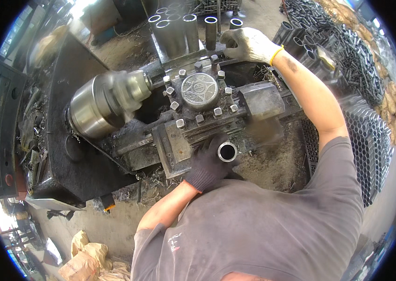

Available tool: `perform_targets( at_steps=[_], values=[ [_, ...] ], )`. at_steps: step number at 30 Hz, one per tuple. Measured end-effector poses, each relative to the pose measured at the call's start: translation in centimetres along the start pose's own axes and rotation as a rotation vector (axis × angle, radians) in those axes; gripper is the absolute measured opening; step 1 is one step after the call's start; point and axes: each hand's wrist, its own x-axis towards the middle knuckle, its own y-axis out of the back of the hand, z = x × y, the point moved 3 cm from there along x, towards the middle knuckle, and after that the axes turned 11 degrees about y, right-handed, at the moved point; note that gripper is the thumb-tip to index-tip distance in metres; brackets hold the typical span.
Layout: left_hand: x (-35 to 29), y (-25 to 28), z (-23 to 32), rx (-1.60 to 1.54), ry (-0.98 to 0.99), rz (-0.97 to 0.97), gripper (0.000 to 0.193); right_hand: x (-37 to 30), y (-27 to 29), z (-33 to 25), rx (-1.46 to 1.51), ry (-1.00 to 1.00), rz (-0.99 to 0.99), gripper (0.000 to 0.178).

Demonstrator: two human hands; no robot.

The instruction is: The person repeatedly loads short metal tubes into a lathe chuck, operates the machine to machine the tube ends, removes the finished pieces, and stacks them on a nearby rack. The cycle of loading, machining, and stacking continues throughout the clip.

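Observation:
In my left hand [208,161], which wears a black glove, is a short metal tube [220,159], its round open end facing up. The fingers close around its side, in front of the lathe's tool post [199,91]. My right hand [249,45], in a white glove with a yellow cuff, reaches to the far side of the machine. Its fingers curl around an upright metal tube [236,23], whose lower part is mostly hidden by the glove. Just left of that hand stands another upright tube [211,35].
The lathe chuck [109,100] at the left looks blurred. More upright tubes [191,35] stand in a group behind the tool post. Stacked tubes [359,140] and heaps of small metal parts [343,56] lie at the right. Paper sacks [88,260] sit at the lower left.

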Motion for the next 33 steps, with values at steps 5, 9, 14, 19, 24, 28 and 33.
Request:
perform_targets(
  at_steps=[5,9,14,19,24,28,33],
  values=[
    [0.9,1.7,1.7,-0.292,0.088,-0.074,0.043,-2.0,5.1,-7.1,-0.05,0.053,-0.013,0.038],
    [0.1,7.9,4.3,-0.708,0.24,-0.391,0.02,-4.5,9.0,-16.3,-0.213,0.459,-0.021,0.042],
    [0.7,15.5,7.7,-0.813,0.168,-0.579,0.04,-2.5,7.4,-22.2,-0.34,0.825,0.112,0.012],
    [1.4,21.5,3.5,-0.184,0.045,-0.072,0.065,3.1,6.9,-18.1,-0.393,0.794,0.157,0.044],
    [-0.9,20.4,-8.3,-0.348,0.354,0.163,0.034,9.0,4.9,-10.2,-0.454,0.289,-0.145,0.019],
    [-4.8,13.9,-16.9,-0.738,0.597,0.246,0.028,12.6,-1.7,-5.8,-0.514,0.11,-0.435,0.025],
    [-11.7,6.9,-25.9,-1.057,0.777,0.572,0.032,12.0,-9.1,-2.5,-0.196,0.215,-0.462,0.026]
  ],
)
